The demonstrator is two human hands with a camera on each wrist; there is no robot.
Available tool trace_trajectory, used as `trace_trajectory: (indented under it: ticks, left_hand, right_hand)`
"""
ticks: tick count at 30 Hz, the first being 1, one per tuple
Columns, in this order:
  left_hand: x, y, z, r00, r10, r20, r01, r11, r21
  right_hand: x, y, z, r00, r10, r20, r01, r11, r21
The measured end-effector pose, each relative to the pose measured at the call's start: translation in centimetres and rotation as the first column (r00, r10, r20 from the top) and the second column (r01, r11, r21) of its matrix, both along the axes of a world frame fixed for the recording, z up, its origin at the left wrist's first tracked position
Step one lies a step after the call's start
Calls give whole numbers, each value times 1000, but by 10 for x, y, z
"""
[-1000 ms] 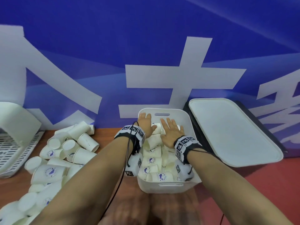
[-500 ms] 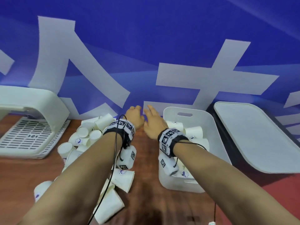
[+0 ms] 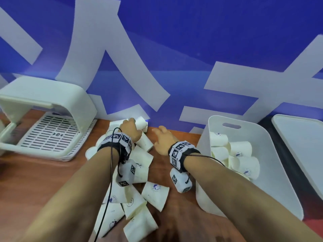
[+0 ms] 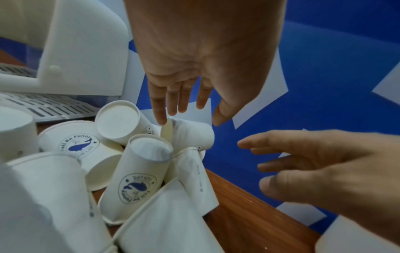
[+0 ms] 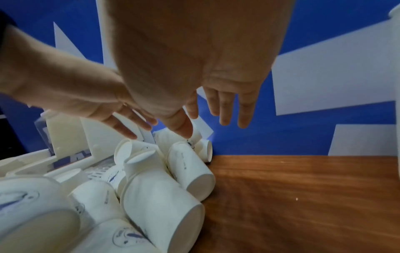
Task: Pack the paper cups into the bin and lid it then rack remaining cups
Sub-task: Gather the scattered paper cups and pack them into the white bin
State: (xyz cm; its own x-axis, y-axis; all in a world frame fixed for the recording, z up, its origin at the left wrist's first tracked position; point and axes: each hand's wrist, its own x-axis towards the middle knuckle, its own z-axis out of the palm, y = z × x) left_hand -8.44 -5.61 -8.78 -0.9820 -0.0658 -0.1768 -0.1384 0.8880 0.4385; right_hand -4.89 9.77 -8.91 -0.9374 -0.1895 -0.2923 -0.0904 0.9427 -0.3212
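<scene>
Several white paper cups with a blue whale print lie in a loose pile on the wooden table, seen close in the left wrist view and right wrist view. My left hand hovers open over the far end of the pile, fingertips touching the rim of a lying cup. My right hand is open, fingers spread, empty, just right of the pile. The white bin at right holds several cups. Its lid leans at far right.
A white slotted cup rack with a raised hood sits at the left, close to the pile. A blue banner wall closes off the back. Bare wood lies between the pile and the bin.
Both hands left the cups in the bin and moved left to the loose pile. The left hand now touches a cup at the pile's far end; the view has swung left.
</scene>
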Motion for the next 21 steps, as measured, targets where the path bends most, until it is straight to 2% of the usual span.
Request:
trace_trajectory:
  ticks: [9, 14, 17, 21]
  left_hand:
    - [-33, 2, -30, 999, -20, 34, 23, 997, -72]
    - [-42, 7, -47, 996, 39, 82, -31, 995, -95]
    - [-48, 7, -53, 996, 56, 69, -49, 994, -98]
    - [-52, 6, -50, 997, 43, 71, -36, 995, -98]
  right_hand:
    - [-31, -23, -47, 997, -12, 80, 16, 998, -57]
    - [-43, -28, -66, 980, -128, 154, 158, 967, -198]
    - [-44, -30, -76, 972, -135, 191, 174, 964, -203]
    - [-42, -27, -76, 974, -152, 168, 181, 968, -174]
